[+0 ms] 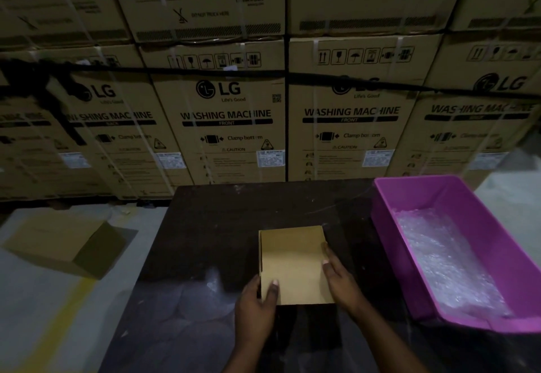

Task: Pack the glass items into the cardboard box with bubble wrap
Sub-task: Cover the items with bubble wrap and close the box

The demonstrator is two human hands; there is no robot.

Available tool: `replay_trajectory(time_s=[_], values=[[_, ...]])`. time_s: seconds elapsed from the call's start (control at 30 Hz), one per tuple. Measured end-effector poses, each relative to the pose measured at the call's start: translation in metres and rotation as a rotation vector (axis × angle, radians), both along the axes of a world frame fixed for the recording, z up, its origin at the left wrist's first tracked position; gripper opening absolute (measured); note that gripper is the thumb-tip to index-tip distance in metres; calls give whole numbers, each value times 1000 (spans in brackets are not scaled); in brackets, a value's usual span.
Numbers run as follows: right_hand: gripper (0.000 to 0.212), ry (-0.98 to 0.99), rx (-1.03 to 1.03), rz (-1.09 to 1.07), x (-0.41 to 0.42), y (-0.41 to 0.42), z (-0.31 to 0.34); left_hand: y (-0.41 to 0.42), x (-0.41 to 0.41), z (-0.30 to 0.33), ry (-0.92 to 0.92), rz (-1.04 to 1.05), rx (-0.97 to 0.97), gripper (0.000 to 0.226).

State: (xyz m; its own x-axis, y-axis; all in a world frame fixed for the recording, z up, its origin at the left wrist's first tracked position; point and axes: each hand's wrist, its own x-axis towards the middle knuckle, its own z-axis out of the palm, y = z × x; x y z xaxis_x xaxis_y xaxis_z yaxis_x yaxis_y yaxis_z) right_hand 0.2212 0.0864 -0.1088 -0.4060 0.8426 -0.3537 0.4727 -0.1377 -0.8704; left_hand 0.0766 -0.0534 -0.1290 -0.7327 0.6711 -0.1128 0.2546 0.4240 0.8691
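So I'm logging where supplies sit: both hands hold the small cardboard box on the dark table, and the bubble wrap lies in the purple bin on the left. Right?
Not quite: the head view shows the purple bin with bubble wrap on the right. The rest holds.

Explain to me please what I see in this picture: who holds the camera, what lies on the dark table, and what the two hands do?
There is no machine here. A person wears one camera on the head, so you look forward and down at their own two bare hands. On the dark table lies a small cardboard box. The left hand grips its near left edge with the thumb on top. The right hand rests against its right side. To the right stands a purple plastic bin holding bubble wrap. Some clear wrap also seems to lie left of the hands, but it is dim. Behind the table stand stacked washing machine cartons.
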Motion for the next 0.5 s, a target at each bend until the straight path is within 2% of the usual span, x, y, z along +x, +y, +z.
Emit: replay_trajectory(time_s=[0.1,0.37,0.5], values=[[46,-8,17,17,-1,-2,3,0,2,1,49,3,26,36],[47,-12,47,37,-1,-3,5,0,-1,2,92,22,-108,40],[47,-20,40,43,-1,-2,4,-2,-3,-3,-42,-5,-192,56]])
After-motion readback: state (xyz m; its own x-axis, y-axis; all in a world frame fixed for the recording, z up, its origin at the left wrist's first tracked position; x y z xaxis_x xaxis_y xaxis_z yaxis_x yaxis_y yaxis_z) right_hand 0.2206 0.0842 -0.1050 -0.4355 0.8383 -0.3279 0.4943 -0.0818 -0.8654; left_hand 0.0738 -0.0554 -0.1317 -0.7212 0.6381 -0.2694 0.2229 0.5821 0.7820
